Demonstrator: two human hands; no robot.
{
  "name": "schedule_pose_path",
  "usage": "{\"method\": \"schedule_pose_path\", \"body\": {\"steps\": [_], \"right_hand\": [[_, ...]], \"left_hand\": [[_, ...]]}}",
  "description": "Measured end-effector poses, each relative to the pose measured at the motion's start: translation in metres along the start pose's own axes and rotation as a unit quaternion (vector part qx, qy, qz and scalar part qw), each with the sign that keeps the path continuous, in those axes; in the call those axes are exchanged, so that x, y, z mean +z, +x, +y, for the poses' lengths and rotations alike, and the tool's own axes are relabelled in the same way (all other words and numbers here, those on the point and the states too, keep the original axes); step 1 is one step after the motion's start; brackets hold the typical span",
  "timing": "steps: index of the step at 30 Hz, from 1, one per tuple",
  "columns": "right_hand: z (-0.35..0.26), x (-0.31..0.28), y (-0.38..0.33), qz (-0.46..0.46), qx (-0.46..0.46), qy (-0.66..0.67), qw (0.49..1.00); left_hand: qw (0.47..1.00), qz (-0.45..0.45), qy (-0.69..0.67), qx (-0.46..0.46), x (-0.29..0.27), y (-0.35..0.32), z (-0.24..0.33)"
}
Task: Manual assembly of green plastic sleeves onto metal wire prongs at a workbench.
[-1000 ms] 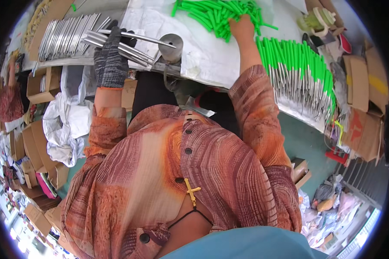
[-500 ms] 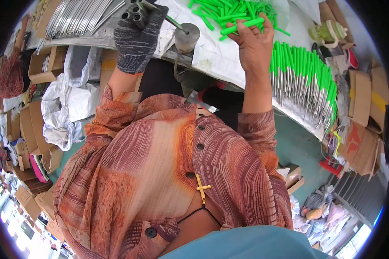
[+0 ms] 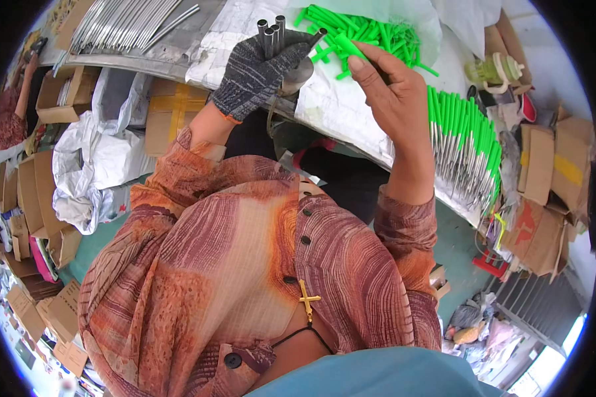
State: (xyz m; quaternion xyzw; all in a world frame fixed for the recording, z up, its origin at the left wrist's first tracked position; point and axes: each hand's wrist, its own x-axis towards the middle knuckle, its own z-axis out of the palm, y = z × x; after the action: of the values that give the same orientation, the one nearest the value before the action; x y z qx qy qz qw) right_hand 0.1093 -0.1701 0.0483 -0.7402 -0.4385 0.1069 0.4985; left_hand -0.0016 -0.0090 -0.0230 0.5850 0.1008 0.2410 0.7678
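My left hand (image 3: pixel 255 79), in a dark grey knit glove, is closed around several metal tubes (image 3: pixel 269 40). One of these metal tubes sticks out to the right between thumb and fingers, its end close to a green plastic sleeve (image 3: pixel 348 46). That sleeve is pinched between the thumb and fingers of my bare right hand (image 3: pixel 398 92); whether tube and sleeve touch I cannot tell. Behind the glove, a round metal block (image 3: pixel 299 74) is partly hidden. Loose green sleeves (image 3: pixel 384 33) lie heaped just beyond my right hand.
Metal rods with green sleeves (image 3: pixel 467 135) lie in a row on the right of the table. Bare metal tubes (image 3: pixel 116 26) lie at the far left. A green-lidded jug (image 3: pixel 493 69) stands far right. Cardboard boxes (image 3: pixel 66 99) and white sacks (image 3: pixel 109 152) sit left.
My left hand has moved right, away from above the metal block, bringing its tubes near the green sleeve. My right hand has drawn slightly nearer and tilted the sleeve the other way.
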Motion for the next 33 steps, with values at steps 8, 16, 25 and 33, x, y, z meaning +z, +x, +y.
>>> {"method": "schedule_pose_path", "body": {"steps": [8, 16, 25, 33], "right_hand": [[-0.043, -0.023, 0.041, -0.108, -0.153, -0.266, 0.946], [-0.102, 0.006, 0.070, -0.262, -0.167, -0.565, 0.764], [-0.036, 0.036, 0.049, -0.039, -0.066, 0.256, 0.964], [0.001, 0.066, 0.032, -0.008, -0.002, 0.101, 0.995]], "left_hand": [[0.993, -0.007, 0.111, -0.028, -0.001, 0.004, 0.007], [0.991, -0.022, 0.124, -0.039, -0.015, 0.007, 0.007], [0.986, 0.060, -0.077, -0.132, -0.015, 0.002, 0.014], [0.978, 0.107, 0.135, -0.114, -0.046, 0.003, -0.005]]}}
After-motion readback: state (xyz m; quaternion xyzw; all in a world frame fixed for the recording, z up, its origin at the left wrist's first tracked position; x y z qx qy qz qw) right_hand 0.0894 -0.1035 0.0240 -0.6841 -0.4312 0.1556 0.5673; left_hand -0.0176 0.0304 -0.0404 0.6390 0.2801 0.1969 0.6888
